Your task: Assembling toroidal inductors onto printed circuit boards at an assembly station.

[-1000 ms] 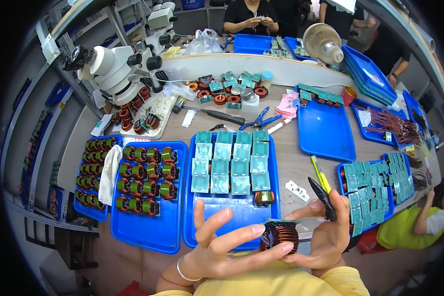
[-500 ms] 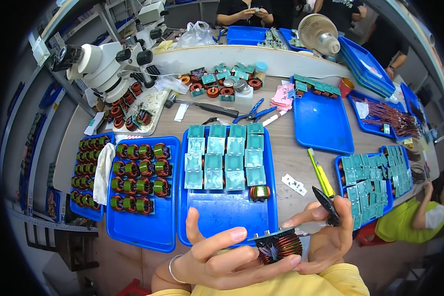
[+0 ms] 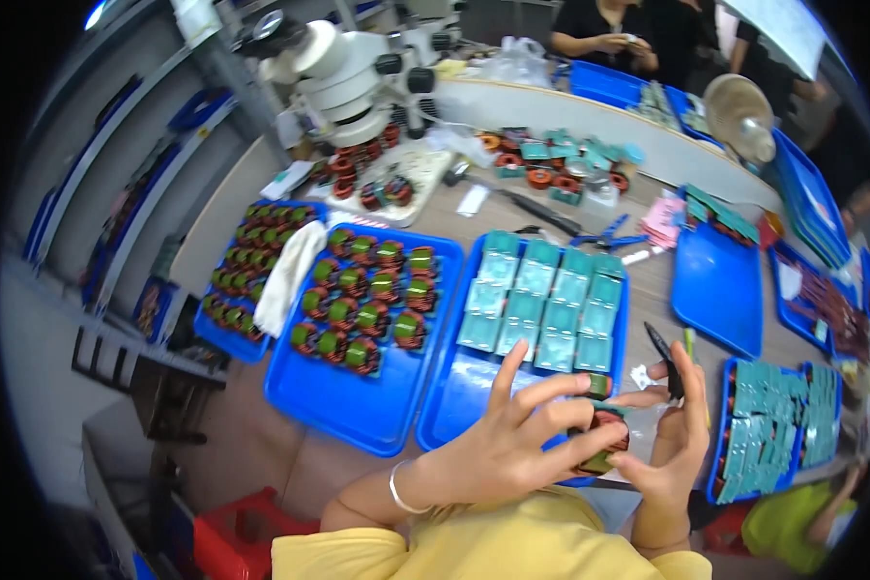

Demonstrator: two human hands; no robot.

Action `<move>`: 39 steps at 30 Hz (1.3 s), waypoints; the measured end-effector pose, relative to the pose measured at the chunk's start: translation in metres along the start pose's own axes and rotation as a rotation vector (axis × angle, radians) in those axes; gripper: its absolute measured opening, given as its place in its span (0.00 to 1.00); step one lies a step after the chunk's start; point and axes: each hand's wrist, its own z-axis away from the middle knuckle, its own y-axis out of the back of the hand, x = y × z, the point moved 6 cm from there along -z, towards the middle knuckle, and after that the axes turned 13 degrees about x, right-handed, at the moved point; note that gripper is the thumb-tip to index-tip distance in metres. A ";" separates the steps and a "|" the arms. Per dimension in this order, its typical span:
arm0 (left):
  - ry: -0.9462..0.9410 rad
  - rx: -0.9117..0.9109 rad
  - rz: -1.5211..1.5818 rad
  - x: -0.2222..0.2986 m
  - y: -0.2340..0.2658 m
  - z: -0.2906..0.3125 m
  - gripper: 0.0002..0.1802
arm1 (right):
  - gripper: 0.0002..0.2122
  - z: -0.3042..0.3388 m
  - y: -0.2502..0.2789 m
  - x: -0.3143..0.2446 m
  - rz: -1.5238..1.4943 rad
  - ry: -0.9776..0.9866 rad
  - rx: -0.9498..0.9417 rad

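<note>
Both my hands are raised over the near edge of a blue tray (image 3: pixel 451 391), closed around a toroidal coil (image 3: pixel 613 420) with copper-red windings on a green board. My left hand (image 3: pixel 522 440) grips it with thumb and fingers, hiding much of it. My right hand (image 3: pixel 675 440) holds the coil's other side at the fingertips. A slim black tool (image 3: pixel 665 360) is tucked between its raised fingers; its kind is unclear. Inside the tray, teal boards (image 3: pixel 532 300) lie in rows, and one green-banded coil (image 3: pixel 598 386) sits at the near right end.
Left stand a blue tray (image 3: pixel 358 411) of green-banded coils, a white cloth (image 3: pixel 290 275) and another coil tray (image 3: pixel 224 333). Farther back are a microscope (image 3: pixel 343 82), a black-handled tool (image 3: pixel 541 211) and blue pliers (image 3: pixel 609 235). Teal-board trays (image 3: pixel 713 488) stand right; a co-worker's hands (image 3: pixel 621 44) show behind.
The view has swung left and tilted, so the trays appear farther right. My hands have turned the coil, which now shows its green band and less of its windings.
</note>
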 end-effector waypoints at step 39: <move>0.271 -0.243 -0.059 -0.047 -0.064 0.043 0.25 | 0.30 0.014 0.055 0.082 0.259 0.126 0.131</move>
